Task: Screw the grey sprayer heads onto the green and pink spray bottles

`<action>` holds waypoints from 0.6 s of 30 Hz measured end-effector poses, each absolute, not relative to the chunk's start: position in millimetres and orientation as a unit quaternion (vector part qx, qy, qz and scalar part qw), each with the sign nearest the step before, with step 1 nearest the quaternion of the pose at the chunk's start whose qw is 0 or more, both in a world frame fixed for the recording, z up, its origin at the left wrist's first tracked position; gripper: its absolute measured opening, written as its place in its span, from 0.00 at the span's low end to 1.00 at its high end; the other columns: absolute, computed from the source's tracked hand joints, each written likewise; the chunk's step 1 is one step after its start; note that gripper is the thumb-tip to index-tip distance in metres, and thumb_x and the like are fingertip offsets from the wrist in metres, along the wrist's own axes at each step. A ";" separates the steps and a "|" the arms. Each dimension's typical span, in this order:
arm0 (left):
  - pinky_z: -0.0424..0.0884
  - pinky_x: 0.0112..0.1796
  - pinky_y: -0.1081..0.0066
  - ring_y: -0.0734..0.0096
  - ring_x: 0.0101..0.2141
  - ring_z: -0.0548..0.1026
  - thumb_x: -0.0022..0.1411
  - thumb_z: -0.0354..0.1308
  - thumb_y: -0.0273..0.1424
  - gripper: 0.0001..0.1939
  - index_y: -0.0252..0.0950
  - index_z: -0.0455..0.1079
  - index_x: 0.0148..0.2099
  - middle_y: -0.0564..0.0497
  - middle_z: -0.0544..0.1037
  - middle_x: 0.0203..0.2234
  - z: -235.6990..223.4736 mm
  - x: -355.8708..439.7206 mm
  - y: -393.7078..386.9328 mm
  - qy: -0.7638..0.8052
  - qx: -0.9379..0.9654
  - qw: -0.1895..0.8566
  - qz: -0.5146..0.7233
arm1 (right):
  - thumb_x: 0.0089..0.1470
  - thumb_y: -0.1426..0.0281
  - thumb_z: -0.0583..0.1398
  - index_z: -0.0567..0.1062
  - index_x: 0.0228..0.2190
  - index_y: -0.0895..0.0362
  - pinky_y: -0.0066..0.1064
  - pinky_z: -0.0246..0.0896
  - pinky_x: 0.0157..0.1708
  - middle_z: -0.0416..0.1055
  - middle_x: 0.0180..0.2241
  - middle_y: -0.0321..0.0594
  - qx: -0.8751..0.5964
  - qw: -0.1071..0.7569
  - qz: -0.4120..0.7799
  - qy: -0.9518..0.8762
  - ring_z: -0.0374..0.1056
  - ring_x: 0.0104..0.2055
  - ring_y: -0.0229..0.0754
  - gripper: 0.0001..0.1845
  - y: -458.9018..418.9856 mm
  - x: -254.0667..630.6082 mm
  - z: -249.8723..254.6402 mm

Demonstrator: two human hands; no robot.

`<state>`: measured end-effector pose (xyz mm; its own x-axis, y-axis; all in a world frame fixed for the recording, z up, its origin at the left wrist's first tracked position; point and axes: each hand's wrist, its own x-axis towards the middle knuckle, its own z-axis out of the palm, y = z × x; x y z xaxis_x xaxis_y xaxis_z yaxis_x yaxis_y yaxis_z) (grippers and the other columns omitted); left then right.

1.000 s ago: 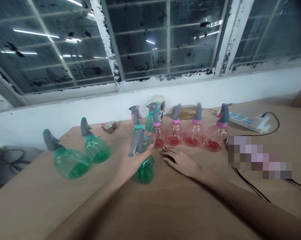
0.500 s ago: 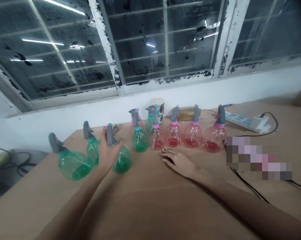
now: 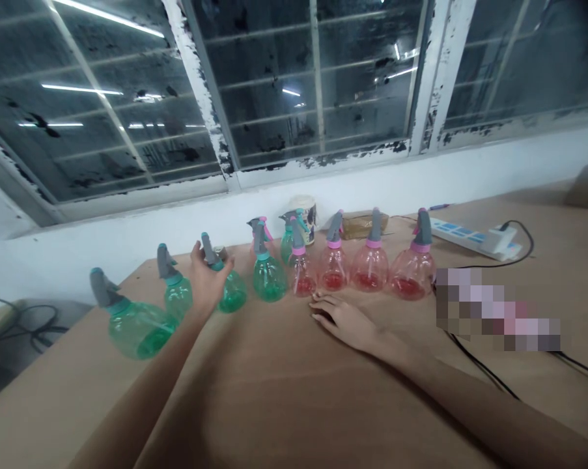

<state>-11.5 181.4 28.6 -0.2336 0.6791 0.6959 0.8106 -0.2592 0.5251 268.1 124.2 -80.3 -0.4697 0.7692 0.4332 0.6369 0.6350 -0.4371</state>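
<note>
My left hand (image 3: 210,279) is wrapped round the neck of a green spray bottle (image 3: 234,292) with a grey trigger head, its thumb on the right side and its fingers partly behind. This bottle stands close to another green spray bottle (image 3: 269,279). Left of the hand are a green spray bottle (image 3: 178,296) and a nearer, larger-looking green one (image 3: 140,329). My right hand (image 3: 347,319) lies on the table with fingers stretched out, holding nothing. Just beyond its fingertips is a pink spray bottle (image 3: 303,277) with red liquid, in a row with several more pink bottles (image 3: 370,273).
Behind the row stand a cup-like container (image 3: 307,212), a brown package (image 3: 364,225) and more spray bottles (image 3: 286,246). A white power strip (image 3: 474,240) with a plug lies at the right, near a blurred-out object (image 3: 493,309) and black cables. A wall and barred windows close off the back.
My left hand has carried the green spray bottle away from me, back toward the row, where it now stands more upright. My right hand stays in place on the table.
</note>
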 end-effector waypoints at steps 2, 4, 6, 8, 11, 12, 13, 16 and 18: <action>0.60 0.53 0.57 0.50 0.55 0.59 0.51 0.59 0.40 0.43 0.29 0.42 0.61 0.34 0.56 0.57 26.6 -9.6 167.0 -0.575 -0.628 0.082 -0.518 | 0.58 0.67 0.51 0.70 0.45 0.58 0.40 0.53 0.56 0.68 0.49 0.45 -0.413 0.309 0.104 -0.850 0.58 0.56 0.43 0.17 123.6 267.9 -79.2; 0.57 0.55 0.58 0.50 0.58 0.52 0.53 0.58 0.38 0.41 0.30 0.41 0.62 0.36 0.50 0.59 25.4 -7.0 147.9 -0.543 -0.647 0.109 -0.524 | 0.57 0.68 0.51 0.71 0.45 0.59 0.40 0.53 0.56 0.68 0.49 0.45 -0.412 0.311 0.102 -0.850 0.58 0.56 0.43 0.16 123.2 267.8 -78.5; 0.57 0.55 0.58 0.52 0.59 0.51 0.54 0.58 0.35 0.37 0.34 0.44 0.61 0.40 0.49 0.59 24.2 -2.7 127.7 -0.511 -0.668 0.140 -0.523 | 0.57 0.68 0.51 0.71 0.45 0.58 0.40 0.53 0.56 0.68 0.49 0.45 -0.412 0.315 0.103 -0.849 0.58 0.56 0.43 0.16 123.2 267.7 -78.6; 0.59 0.54 0.58 0.55 0.57 0.55 0.55 0.57 0.33 0.32 0.37 0.49 0.59 0.43 0.54 0.56 21.6 4.2 111.6 -0.486 -0.681 0.153 -0.526 | 0.57 0.68 0.51 0.71 0.45 0.58 0.41 0.53 0.56 0.68 0.49 0.45 -0.411 0.318 0.105 -0.848 0.58 0.56 0.44 0.16 123.6 267.7 -79.6; 0.65 0.50 0.60 0.60 0.50 0.64 0.57 0.54 0.34 0.22 0.38 0.57 0.54 0.45 0.63 0.48 13.0 19.8 103.4 -0.498 -0.711 0.092 -0.487 | 0.57 0.68 0.51 0.70 0.45 0.58 0.42 0.52 0.56 0.68 0.49 0.44 -0.407 0.314 0.107 -0.851 0.57 0.57 0.44 0.16 124.4 267.8 -81.1; 0.65 0.50 0.60 0.61 0.50 0.65 0.58 0.53 0.35 0.21 0.38 0.58 0.53 0.45 0.64 0.47 9.5 26.2 105.4 -0.507 -0.718 0.064 -0.472 | 0.57 0.68 0.51 0.70 0.45 0.58 0.41 0.52 0.56 0.68 0.49 0.44 -0.407 0.312 0.108 -0.852 0.57 0.57 0.43 0.16 124.5 267.9 -81.3; 0.64 0.50 0.59 0.60 0.50 0.65 0.58 0.53 0.36 0.21 0.37 0.57 0.53 0.44 0.64 0.48 6.2 32.9 109.4 -0.518 -0.717 0.041 -0.466 | 0.57 0.68 0.51 0.70 0.46 0.58 0.41 0.52 0.56 0.68 0.49 0.45 -0.408 0.309 0.108 -0.852 0.56 0.57 0.43 0.17 124.5 267.9 -81.2; 0.58 0.54 0.57 0.58 0.54 0.60 0.58 0.52 0.39 0.26 0.35 0.53 0.56 0.41 0.62 0.52 -0.8 52.6 129.7 -0.557 -0.696 0.006 -0.452 | 0.57 0.68 0.51 0.71 0.45 0.60 0.40 0.52 0.56 0.68 0.49 0.46 -0.413 0.305 0.104 -0.852 0.57 0.57 0.44 0.17 123.8 267.8 -79.5; 0.56 0.54 0.57 0.56 0.55 0.59 0.58 0.52 0.41 0.30 0.32 0.51 0.58 0.37 0.61 0.54 -2.2 63.1 146.2 -0.581 -0.681 -0.012 -0.446 | 0.57 0.68 0.51 0.71 0.45 0.60 0.39 0.53 0.56 0.68 0.49 0.46 -0.414 0.307 0.102 -0.851 0.57 0.56 0.43 0.16 123.4 267.7 -78.0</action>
<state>63.1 146.2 -2.2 -0.0730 0.8012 0.5939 0.7799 -0.3253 0.5347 267.7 123.4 -78.0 -0.4677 0.7676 0.4381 0.6424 0.6357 -0.4280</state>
